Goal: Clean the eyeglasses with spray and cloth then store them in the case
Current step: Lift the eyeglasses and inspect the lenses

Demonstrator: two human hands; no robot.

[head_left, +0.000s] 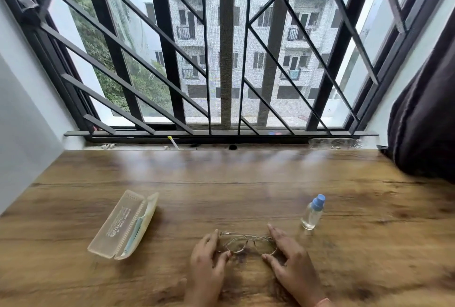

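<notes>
Below barred window (225, 48), wooden desk (221, 183), eyeglasses (246, 235), open case (118, 225), spray bottle (312, 213)

The hands, left (208, 257) and right (289, 256), grip the eyeglasses (247, 237) at both ends on the table (221, 183).

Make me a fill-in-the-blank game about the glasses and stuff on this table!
1. The spray bottle has a ____ cap.
2. The case lies ____, with a cloth inside.
3. The spray bottle stands to the ____ of the glasses.
4. The left hand and right hand hold the glasses at a ____ table.
Missing words: blue, open, right, wooden.
</notes>
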